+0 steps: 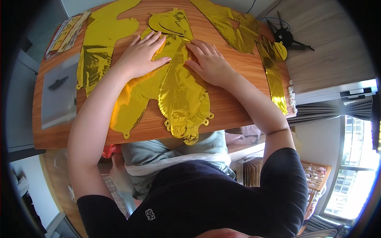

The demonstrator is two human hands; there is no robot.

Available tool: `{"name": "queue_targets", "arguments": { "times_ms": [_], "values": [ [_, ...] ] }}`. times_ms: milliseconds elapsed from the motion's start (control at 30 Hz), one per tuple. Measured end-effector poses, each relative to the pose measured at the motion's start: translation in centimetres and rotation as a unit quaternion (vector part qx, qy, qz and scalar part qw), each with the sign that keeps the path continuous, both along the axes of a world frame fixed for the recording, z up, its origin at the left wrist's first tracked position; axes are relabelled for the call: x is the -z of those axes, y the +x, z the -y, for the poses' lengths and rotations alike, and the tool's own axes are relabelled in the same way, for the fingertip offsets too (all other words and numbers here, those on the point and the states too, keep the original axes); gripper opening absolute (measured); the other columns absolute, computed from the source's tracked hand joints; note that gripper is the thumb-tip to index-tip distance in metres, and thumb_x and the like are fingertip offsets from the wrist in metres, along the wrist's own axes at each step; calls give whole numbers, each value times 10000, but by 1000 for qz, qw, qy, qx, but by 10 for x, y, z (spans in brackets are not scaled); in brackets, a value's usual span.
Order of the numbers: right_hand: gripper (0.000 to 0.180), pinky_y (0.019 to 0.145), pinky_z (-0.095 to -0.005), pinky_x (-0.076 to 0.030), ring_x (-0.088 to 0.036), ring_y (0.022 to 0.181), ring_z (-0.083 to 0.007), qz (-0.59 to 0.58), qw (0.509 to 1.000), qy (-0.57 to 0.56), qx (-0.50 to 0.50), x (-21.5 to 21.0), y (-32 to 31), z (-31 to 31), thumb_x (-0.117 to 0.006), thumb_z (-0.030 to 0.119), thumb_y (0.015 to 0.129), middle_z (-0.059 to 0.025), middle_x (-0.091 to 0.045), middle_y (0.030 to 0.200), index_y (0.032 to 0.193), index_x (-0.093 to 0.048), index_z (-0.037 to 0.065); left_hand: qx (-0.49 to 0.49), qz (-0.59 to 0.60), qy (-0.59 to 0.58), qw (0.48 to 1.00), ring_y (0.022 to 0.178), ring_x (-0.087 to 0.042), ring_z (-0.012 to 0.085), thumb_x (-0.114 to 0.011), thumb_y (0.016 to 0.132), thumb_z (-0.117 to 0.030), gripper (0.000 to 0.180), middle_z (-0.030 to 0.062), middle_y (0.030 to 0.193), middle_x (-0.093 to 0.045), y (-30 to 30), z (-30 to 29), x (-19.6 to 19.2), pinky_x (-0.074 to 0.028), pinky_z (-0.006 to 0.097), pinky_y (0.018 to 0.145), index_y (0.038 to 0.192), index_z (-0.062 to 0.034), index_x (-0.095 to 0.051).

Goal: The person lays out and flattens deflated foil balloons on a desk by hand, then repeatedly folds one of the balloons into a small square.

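A flat, deflated gold foil balloon (pixel 180 93) lies on the wooden table (pixel 234 107) in front of me, its lower end hanging over the near edge. My left hand (pixel 141 55) presses flat on its upper left part, fingers spread. My right hand (pixel 208 61) lies palm down on its upper right edge, fingertips touching the foil. A second gold foil piece (pixel 131 105) lies partly beneath it to the left. Neither hand grips anything.
More deflated gold foil balloons lie around: a long one at the left (pixel 99 43), one at the far middle (pixel 170 22), one at the far right (pixel 234 25) and a strip along the right edge (pixel 276 79). A clear plastic bag (pixel 59 91) lies at the left. A black tripod-like object (pixel 285 37) stands on the floor.
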State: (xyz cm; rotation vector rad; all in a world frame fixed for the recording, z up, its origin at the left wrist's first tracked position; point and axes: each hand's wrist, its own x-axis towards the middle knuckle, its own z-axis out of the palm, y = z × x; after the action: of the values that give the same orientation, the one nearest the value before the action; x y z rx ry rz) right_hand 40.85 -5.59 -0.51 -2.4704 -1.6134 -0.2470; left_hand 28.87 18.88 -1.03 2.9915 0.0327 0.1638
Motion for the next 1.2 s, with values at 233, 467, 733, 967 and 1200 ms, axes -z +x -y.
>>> {"name": "queue_targets", "arguments": {
  "times_ms": [233, 467, 733, 967, 1200],
  "values": [
    [658, 1223, -571, -265, -340, 1498, -365, 5, 1000, -11, 4, 6, 3, 1, -485, 496, 1056, -165, -397, 1587, 1550, -379, 75, 1, -4, 0, 1000, 1577, -231, 251, -540, 1019, -569, 774, 103, 1703, -266, 1, 1, -5, -154, 470, 1297, 1624, -134, -329],
    [663, 1228, -550, -258, -340, 1501, -360, 1, 1000, 10, 9, 8, 2, 0, -478, 516, 1053, -170, -408, 1591, 1545, -409, 77, 25, 94, -154, 983, 1589, -190, 291, -458, 1062, -559, 818, 111, 1730, -175, -4, -10, -18, -121, 511, 1290, 1674, -163, -88],
    [705, 1241, -539, -233, -319, 1518, -338, -18, 999, -5, 33, 11, 3, 4, -444, 566, 1048, -155, -401, 1608, 1555, -410, 77, 144, 99, -178, 968, 1408, -505, 285, -555, 1045, -168, 385, 121, 1480, -573, -31, 61, -127, -413, 411, 1152, 1417, -84, -603],
    [710, 1245, -541, -224, -314, 1523, -331, -19, 999, -1, 28, 9, -1, -2, -425, 581, 1050, -152, -389, 1619, 1558, -409, 86, 122, 6, -4, 993, 1469, -425, 283, -489, 1072, -208, 440, 119, 1551, -510, 67, 28, -51, -312, 442, 1233, 1488, -72, -525],
    [718, 1247, -551, -223, -308, 1526, -332, -29, 998, -33, 38, 6, -1, 0, -422, 585, 1050, -144, -383, 1625, 1570, -395, 91, 122, 40, 159, 979, 1518, -362, 250, -432, 1093, -329, 482, 58, 1585, -487, 109, 27, -24, -224, 505, 1272, 1496, -79, -519]
  ]
}}
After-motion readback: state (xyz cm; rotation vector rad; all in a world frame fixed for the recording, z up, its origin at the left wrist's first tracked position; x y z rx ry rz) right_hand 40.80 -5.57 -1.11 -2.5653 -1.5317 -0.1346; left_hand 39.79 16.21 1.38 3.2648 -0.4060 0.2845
